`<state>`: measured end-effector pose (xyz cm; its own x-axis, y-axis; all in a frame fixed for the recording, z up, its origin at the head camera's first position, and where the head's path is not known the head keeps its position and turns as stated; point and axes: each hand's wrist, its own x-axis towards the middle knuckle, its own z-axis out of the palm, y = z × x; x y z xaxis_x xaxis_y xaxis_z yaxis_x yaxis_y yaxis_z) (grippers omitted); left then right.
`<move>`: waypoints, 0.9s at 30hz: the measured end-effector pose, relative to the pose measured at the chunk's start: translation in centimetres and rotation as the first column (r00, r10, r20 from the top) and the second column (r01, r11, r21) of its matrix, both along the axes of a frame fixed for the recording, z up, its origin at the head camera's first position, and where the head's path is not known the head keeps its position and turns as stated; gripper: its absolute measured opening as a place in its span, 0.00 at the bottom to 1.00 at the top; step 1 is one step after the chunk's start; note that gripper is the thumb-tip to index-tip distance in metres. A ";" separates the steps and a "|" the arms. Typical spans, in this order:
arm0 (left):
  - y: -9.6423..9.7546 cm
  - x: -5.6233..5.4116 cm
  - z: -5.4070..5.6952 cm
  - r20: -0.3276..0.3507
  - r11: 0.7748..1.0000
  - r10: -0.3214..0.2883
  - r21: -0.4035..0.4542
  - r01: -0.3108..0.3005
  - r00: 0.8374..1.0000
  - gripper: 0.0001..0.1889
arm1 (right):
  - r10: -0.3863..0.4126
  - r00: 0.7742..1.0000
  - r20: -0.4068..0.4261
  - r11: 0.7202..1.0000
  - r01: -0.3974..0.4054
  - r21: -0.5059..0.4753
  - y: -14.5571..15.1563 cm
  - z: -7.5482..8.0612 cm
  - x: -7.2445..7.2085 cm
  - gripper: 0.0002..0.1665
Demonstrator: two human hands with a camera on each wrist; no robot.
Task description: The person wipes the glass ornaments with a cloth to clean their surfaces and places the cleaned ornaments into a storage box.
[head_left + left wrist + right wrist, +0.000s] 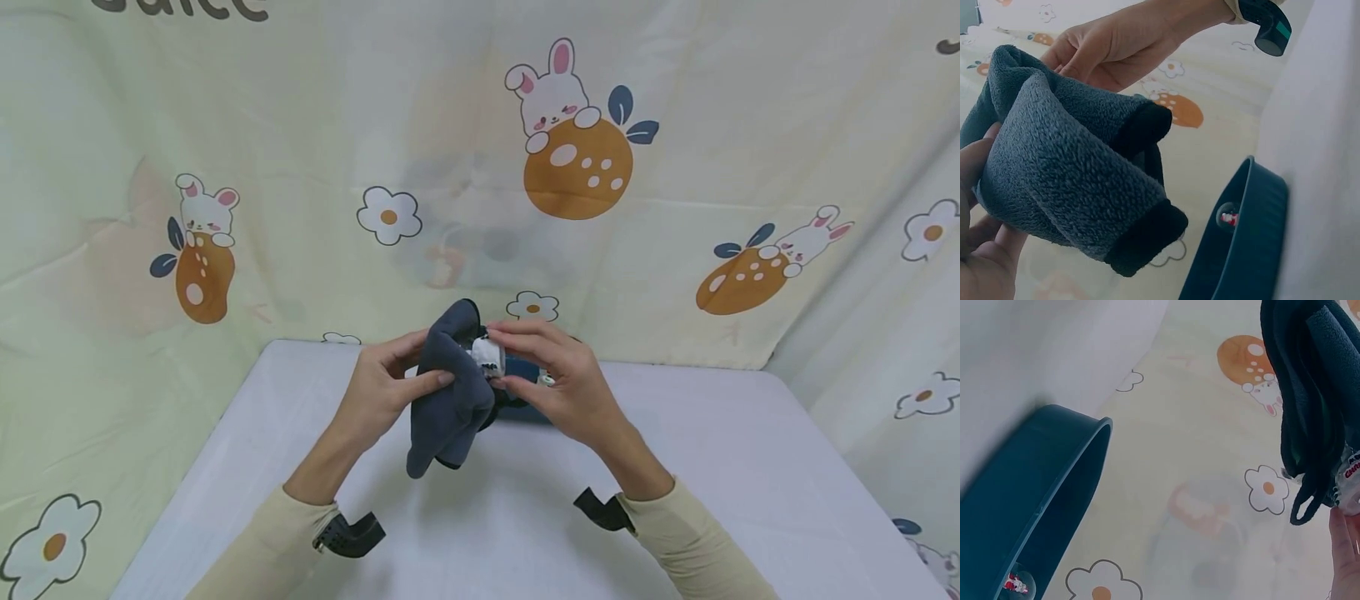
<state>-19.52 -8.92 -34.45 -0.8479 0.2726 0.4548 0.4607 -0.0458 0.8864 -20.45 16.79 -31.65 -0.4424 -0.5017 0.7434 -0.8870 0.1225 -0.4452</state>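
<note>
From my remote station I watch a person's two bare hands raised above a smooth, whitish table [675, 467]. The left hand [378, 387] grips a slate-blue cloth [450, 392], thumb pressed on its front and fingers behind; the cloth is thick and fleecy, its short pile plain in the left wrist view, folded into soft, rounded lobes edged with a smoother black binding [1147, 240]. A narrow fabric loop [1295, 515] dangles from it. The right hand [566, 375] pinches a small, whitish piece [489, 357] between fingertips above and thumb below, right against the cloth's side. In the right wrist view this piece looks rounded and bears red lettering I can only partly read; I cannot tell its material. Beyond the hands, on the table, I see a dark blue tub [1266, 219] with smooth, curved walls and a thin rim, and within it a clear, rounded dome [1227, 215] around a tiny red-and-white figure. Behind hangs a pale, creased curtain [337, 125] printed with rabbits, orange fruit and outlined flowers.
</note>
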 end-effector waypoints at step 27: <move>0.4 0.3 -0.3 -0.210 0.999 0.032 0.028 -0.026 0.977 0.29 | -0.038 0.961 0.274 0.997 0.053 -0.049 -0.3 0.0 0.7 0.31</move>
